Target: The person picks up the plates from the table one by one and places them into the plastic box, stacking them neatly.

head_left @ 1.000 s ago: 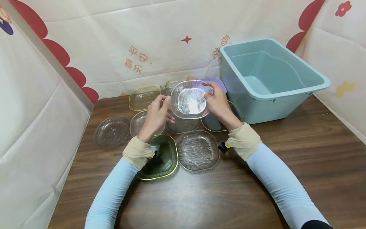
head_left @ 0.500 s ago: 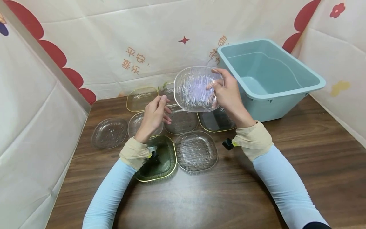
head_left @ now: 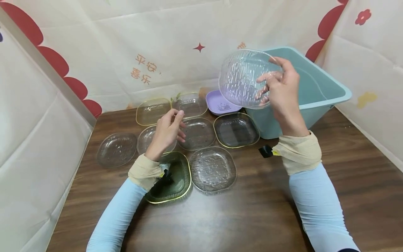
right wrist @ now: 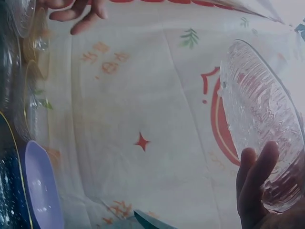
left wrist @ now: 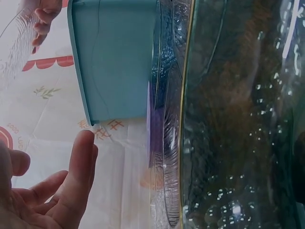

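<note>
My right hand [head_left: 282, 92] grips a clear ribbed plate [head_left: 239, 78] by its right edge, raised in front of the near left rim of the blue-green tub [head_left: 327, 101]. In the right wrist view, the fingers press against the tilted plate [right wrist: 257, 109]. My left hand [head_left: 165, 131] hovers over the plates on the table with loosely bent fingers and nothing in them. Beneath its wrist is a dark green gold-rimmed dish [head_left: 177, 178], partly hidden by the forearm. Close by lie a clear round-cornered plate [head_left: 198, 134] and a ribbed clear plate [head_left: 213, 169].
A purple dish [head_left: 220, 101] and a black gold-rimmed plate [head_left: 237, 130] lie left of the tub. Two gold-rimmed clear plates, one being a yellowish plate [head_left: 152, 110], stand near the back cloth [head_left: 110, 80]. Another clear plate [head_left: 117, 149] is at the left.
The right hand has carried the clear plate away from the left hand, up and right toward the tub. The left hand has let go of the plate and stayed nearly in place.
</note>
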Demonstrator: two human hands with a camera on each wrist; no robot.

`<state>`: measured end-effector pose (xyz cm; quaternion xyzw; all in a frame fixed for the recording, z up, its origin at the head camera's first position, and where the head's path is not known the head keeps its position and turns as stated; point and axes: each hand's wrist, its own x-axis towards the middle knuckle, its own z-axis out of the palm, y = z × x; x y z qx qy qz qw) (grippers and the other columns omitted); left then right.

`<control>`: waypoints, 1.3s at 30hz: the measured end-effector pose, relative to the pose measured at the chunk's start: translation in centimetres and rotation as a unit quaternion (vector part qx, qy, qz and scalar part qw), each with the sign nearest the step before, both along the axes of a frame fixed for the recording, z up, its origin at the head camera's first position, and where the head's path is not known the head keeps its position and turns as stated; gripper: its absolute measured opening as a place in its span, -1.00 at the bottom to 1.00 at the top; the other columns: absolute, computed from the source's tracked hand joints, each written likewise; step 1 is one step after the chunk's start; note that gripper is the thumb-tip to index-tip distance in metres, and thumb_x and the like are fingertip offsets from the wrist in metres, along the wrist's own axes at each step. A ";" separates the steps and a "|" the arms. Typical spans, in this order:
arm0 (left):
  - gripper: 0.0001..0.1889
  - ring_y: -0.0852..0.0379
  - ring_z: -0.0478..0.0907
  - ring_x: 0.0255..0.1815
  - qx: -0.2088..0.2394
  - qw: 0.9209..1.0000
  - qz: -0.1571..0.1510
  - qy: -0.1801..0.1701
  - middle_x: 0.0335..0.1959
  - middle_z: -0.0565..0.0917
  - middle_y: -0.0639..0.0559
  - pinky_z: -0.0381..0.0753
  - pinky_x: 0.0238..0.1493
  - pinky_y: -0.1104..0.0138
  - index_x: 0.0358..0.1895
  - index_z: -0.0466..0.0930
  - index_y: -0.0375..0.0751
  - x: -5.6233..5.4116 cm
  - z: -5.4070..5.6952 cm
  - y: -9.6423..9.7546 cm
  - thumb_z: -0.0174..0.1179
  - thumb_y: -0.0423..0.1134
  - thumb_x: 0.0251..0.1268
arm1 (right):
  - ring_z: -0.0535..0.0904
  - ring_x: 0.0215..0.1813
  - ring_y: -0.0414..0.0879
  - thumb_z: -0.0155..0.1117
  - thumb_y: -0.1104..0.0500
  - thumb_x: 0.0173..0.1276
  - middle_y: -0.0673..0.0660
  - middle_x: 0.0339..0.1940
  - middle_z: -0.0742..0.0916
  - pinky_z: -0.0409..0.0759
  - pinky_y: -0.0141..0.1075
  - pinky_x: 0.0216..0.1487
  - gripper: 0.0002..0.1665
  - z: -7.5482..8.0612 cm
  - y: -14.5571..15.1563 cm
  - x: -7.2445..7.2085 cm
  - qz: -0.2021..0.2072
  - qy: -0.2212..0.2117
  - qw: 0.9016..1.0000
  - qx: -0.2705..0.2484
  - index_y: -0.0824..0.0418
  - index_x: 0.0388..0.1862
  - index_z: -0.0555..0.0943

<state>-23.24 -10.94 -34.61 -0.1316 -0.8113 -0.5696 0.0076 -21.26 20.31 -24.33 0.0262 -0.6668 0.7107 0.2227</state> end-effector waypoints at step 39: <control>-0.74 0.10 0.69 -0.70 -0.093 0.992 -0.005 0.082 -0.26 0.77 -0.11 0.72 -0.69 0.22 0.04 0.61 -0.21 1.0 -0.1 0.6 0.10 -0.10 0.58 | 0.76 -0.53 0.08 -0.12 0.26 0.51 0.60 0.07 0.55 0.80 -0.07 -0.48 -0.22 6.3 12.5 -10.9 0.021 -0.243 0.791 0.561 0.45 0.63 -0.03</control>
